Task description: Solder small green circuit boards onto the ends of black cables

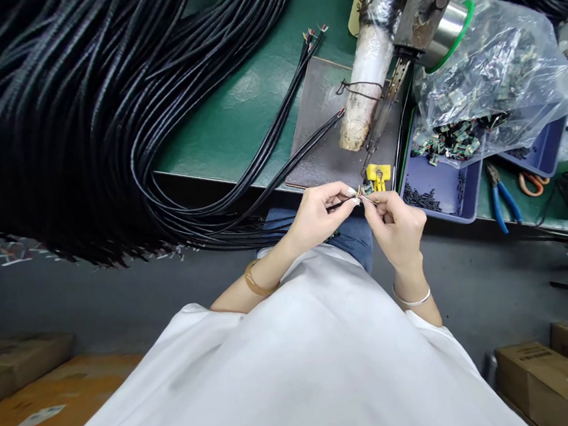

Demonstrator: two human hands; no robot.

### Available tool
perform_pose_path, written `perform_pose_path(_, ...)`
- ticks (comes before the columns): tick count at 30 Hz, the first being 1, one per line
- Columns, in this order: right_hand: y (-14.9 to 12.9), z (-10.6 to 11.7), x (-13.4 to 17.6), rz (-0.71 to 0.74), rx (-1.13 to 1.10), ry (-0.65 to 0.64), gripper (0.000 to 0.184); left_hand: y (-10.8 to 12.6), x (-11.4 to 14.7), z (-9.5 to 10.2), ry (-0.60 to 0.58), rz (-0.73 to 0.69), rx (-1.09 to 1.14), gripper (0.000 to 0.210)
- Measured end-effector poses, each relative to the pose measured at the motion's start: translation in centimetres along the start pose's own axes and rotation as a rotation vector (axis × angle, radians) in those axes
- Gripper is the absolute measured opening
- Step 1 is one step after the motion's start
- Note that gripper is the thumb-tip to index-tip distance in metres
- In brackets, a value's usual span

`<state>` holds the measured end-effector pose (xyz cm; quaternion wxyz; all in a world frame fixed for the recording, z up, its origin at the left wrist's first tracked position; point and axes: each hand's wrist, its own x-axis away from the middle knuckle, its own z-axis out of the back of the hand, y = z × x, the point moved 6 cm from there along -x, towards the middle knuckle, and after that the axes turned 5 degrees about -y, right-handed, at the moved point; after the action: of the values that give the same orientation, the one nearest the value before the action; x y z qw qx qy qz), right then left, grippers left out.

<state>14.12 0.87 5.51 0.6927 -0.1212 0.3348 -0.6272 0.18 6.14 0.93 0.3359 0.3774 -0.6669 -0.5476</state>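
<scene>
My left hand [320, 215] pinches a black cable [336, 205] close to its stripped end, where thin coloured wires fan out. Close against it, my right hand [394, 221] has thumb and forefinger pressed together on the fine wires [361, 195]. A small green circuit board [367, 189] sits just behind the fingertips, by a yellow clip [379, 176] at the board's front edge. Above the clip hangs the thin tip of a soldering tool [369, 154]. Whether the wires touch the circuit board is too small to tell.
A big bundle of black cables [103, 110] covers the left of the green table [227, 145]. A purple tray [464, 206] with small boards and black tubes stands right, partly under a plastic bag [495, 65]. Blue-handled pliers [503, 198] lie beside it. A white-wrapped tube [365, 91] hangs overhead.
</scene>
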Motion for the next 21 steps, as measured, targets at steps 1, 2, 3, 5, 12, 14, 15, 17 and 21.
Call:
perform_pose_path(1, 0.3, -0.2, 0.0, -0.063, -0.073, -0.025, 0.01, 0.1, 0.0, -0.1, -0.01, 0.012, 0.033, 0.016)
perform_pose_path(2, 0.6, -0.5, 0.0, -0.131, -0.164, -0.056, 0.013, 0.1, 0.0, -0.1, -0.029, 0.028, 0.07, 0.018)
perform_pose_path(3, 0.9, -0.7, 0.0, -0.193, -0.26, -0.085, 0.015, 0.1, 0.0, -0.2, -0.054, 0.05, 0.104, 0.02)
perform_pose_path(5, 1.3, -1.0, 0.0, -0.28, -0.415, -0.111, 0.02, 0.0, -0.1, -0.3, -0.088, 0.088, 0.144, 0.023)
perform_pose_path(12, 2.4, 0.0, -0.3, -0.338, -0.481, 0.017, 0.023, -0.4, -0.4, 0.0, -0.09, 0.125, 0.176, 0.027)
perform_pose_path(14, 2.5, -0.5, -0.5, -0.334, -0.551, -0.056, 0.02, -0.5, -0.4, 0.0, -0.103, 0.143, 0.165, 0.026)
perform_pose_path(15, 2.5, -0.7, -0.5, -0.338, -0.586, -0.078, 0.018, -0.4, -0.4, 0.0, -0.108, 0.152, 0.159, 0.026)
perform_pose_path(17, 2.7, -0.9, -0.6, -0.353, -0.635, -0.079, 0.017, -0.4, -0.5, 0.0, -0.117, 0.17, 0.152, 0.026)
perform_pose_path(21, 3.0, -1.3, -0.6, -0.357, -0.669, -0.031, 0.016, -0.1, -0.8, 0.1, -0.11, 0.167, 0.145, 0.023)
